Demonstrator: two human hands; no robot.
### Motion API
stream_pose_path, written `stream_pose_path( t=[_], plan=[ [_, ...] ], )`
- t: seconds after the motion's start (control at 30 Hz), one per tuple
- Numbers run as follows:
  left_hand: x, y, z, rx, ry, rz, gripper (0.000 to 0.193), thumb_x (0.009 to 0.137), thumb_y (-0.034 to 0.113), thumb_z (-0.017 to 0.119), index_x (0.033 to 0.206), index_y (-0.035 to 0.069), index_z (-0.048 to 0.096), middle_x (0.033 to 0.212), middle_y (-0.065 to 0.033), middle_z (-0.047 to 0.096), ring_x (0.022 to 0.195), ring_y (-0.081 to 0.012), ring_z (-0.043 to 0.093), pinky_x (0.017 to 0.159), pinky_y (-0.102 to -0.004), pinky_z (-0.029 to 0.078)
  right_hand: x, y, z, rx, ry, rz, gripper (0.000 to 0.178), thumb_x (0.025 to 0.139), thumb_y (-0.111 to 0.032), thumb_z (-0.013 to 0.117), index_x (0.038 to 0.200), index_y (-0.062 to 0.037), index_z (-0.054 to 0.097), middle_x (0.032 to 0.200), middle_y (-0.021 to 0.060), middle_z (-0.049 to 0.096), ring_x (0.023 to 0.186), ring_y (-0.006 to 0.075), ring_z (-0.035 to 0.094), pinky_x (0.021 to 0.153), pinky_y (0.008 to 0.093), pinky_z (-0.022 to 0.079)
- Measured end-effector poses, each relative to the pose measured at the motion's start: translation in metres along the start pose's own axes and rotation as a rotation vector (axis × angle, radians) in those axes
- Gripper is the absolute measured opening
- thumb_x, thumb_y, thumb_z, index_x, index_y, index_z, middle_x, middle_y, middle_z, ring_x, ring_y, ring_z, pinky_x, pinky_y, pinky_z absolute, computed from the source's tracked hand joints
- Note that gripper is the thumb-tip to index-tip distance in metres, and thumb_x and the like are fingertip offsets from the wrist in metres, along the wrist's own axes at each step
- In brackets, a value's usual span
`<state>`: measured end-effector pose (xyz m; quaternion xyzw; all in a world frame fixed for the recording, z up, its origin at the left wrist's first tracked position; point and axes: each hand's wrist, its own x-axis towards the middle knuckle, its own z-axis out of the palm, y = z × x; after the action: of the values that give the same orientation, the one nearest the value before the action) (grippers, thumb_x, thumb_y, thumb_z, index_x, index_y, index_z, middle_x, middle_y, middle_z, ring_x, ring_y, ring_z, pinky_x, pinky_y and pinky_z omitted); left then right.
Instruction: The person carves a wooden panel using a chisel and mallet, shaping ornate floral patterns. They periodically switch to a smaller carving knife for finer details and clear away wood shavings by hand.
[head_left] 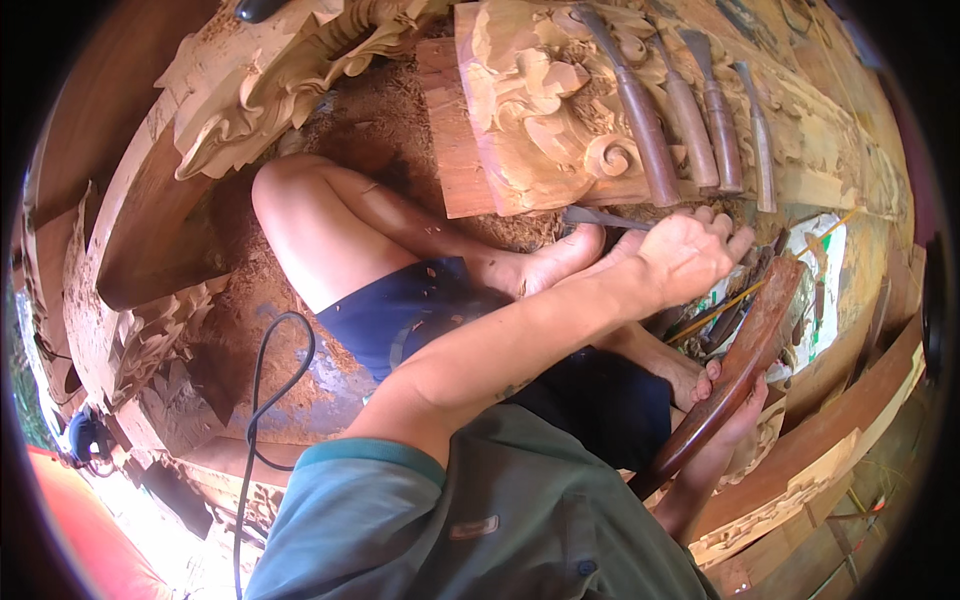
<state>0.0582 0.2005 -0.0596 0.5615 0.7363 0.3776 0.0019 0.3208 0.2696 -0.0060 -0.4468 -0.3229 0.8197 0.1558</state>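
My left hand (690,258) reaches across to the near edge of a carved wooden panel (540,110), fingers curled. A dark flat chisel blade (603,217) sticks out to the left of that hand; its handle is hidden by the fingers. My right hand (738,408), lower and to the right, wraps round a long, reddish-brown wooden mallet (745,350) that slants up toward the right. On the panel lie several chisels with wooden handles, among them a broad-handled chisel (647,135) and a slim chisel (763,150) at the right.
Tools lie in a heap on a white and green sack (825,290) beyond the mallet. Carved wooden pieces (270,90) stand to the left and far left. Wood shavings (375,110) cover the floor round my bare crossed legs. A black cable (255,400) loops at the left.
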Motion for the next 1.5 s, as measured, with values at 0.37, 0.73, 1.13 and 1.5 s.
stream_pose_path(
  t=[0.37, 0.73, 1.13, 1.5],
  plan=[
    [0.005, 0.003, -0.003, -0.037, -0.14, -0.11, 0.047, 0.088, 0.011, 0.058, 0.134, 0.005, 0.06, 0.102, -0.0141, 0.068, 0.095, -0.0308, 0.069, 0.079, -0.0391, 0.058, -0.008, 0.005, 0.027, 0.056, 0.291, -0.038, 0.069, 0.098, -0.066, 0.042, 0.132, -0.0068, 0.054, 0.09, 0.0135, 0.053, 0.051, 0.0227, 0.049, 0.044, 0.0316, 0.041],
    [-0.009, -0.01, 0.003, 0.054, 0.005, -0.087, 0.05, 0.085, 0.016, 0.062, 0.135, 0.01, 0.062, 0.091, -0.0064, 0.064, 0.088, -0.0262, 0.068, 0.069, -0.0399, 0.059, -0.007, 0.003, 0.043, -0.257, 0.27, 0.13, 0.062, 0.098, -0.065, 0.046, 0.102, -0.0044, 0.059, 0.069, 0.0086, 0.058, 0.053, 0.023, 0.058, 0.049, 0.0329, 0.046],
    [-0.018, -0.008, -0.014, 0.007, -0.131, 0.005, 0.053, 0.087, 0.016, 0.062, 0.139, 0.009, 0.057, 0.1, -0.0094, 0.067, 0.09, -0.0271, 0.069, 0.073, -0.0396, 0.058, -0.034, 0.019, 0.099, -0.384, 0.391, -0.004, 0.057, 0.099, -0.059, 0.049, 0.107, -0.0034, 0.057, 0.073, 0.0086, 0.056, 0.056, 0.018, 0.056, 0.052, 0.0273, 0.046],
    [-0.015, 0.012, -0.023, -0.025, -0.161, 0.077, 0.046, 0.089, 0.025, 0.063, 0.132, 0.01, 0.064, 0.093, -0.0085, 0.067, 0.088, -0.0258, 0.071, 0.081, -0.0439, 0.057, -0.028, 0.019, 0.052, -0.147, 0.253, 0.02, 0.063, 0.099, -0.067, 0.042, 0.109, -0.0066, 0.055, 0.074, 0.0098, 0.056, 0.05, 0.0215, 0.053, 0.045, 0.0328, 0.044]
  ],
)
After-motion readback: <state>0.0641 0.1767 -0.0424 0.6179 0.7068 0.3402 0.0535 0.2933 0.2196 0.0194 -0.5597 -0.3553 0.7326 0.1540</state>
